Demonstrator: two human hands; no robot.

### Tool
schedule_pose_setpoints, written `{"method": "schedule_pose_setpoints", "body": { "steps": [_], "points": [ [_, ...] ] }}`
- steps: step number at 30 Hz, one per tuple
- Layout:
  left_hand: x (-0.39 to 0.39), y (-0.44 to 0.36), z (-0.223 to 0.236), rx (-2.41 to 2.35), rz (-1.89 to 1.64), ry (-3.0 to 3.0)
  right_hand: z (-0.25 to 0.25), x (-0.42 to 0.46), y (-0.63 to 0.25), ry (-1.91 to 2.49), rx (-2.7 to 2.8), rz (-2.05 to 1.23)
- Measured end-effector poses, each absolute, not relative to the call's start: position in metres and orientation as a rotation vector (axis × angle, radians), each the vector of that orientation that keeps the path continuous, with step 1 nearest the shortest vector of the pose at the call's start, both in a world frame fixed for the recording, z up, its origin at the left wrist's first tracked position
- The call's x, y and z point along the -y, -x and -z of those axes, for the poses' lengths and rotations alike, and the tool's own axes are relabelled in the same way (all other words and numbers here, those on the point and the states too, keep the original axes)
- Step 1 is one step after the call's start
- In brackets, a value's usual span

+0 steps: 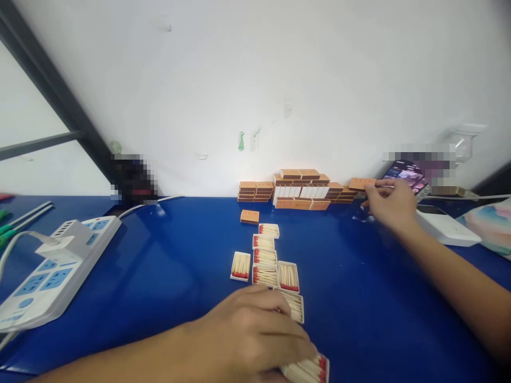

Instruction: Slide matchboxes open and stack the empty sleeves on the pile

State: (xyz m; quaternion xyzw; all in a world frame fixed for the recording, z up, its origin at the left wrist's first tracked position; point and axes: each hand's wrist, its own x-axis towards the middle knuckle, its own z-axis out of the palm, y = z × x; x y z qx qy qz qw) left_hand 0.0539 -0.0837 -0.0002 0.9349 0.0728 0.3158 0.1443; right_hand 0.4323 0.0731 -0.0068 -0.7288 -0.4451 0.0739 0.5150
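Note:
My right hand (393,205) pinches an orange matchbox (361,184) at the right end of the matchbox stack, against the wall. In the foreground, my left hand (259,332) curls over a white matchbox tray (307,371) full of red-tipped matches, its thumb partly cut off by the lower edge. Just beyond those fingers, another filled tray (293,306) is partly covered by the hand. Several open trays of matches (265,257) run in a rough column toward the wall. A closed matchbox (249,216) lies at the column's far end.
Orange matchboxes form a stepped stack (301,204) along the wall. A white power strip (59,276) with a plugged-in adapter lies left. On the right are a propped phone (405,175), a white box-shaped device (449,226) and a colourful soft item (491,226).

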Motion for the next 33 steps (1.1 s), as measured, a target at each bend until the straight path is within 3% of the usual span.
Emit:
{"method": "schedule_pose_setpoints", "body": {
  "steps": [4,11,16,24,28,33],
  "points": [
    [0.085,-0.053,0.009,-0.243,-0.764,-2.761,0.009,-0.079,-0.436,1.793,1.113,-0.147],
    [0.079,-0.051,0.01,-0.293,-0.752,-2.766,0.012,-0.083,-0.434,1.715,1.154,-0.309],
    [0.077,-0.052,0.009,-0.332,-0.753,-2.791,0.018,-0.086,-0.437,1.761,1.217,-0.245],
    [0.067,-0.052,0.001,-0.382,-1.086,-2.715,0.024,-0.087,-0.434,1.92,1.413,0.029],
    [0.027,-0.035,-0.006,-0.798,-1.178,-2.682,0.021,-0.082,-0.432,1.956,1.404,0.103],
    [-0.034,-0.006,0.008,-1.22,-0.822,-2.627,0.013,-0.073,-0.422,1.929,1.359,0.154]
  ]
}}
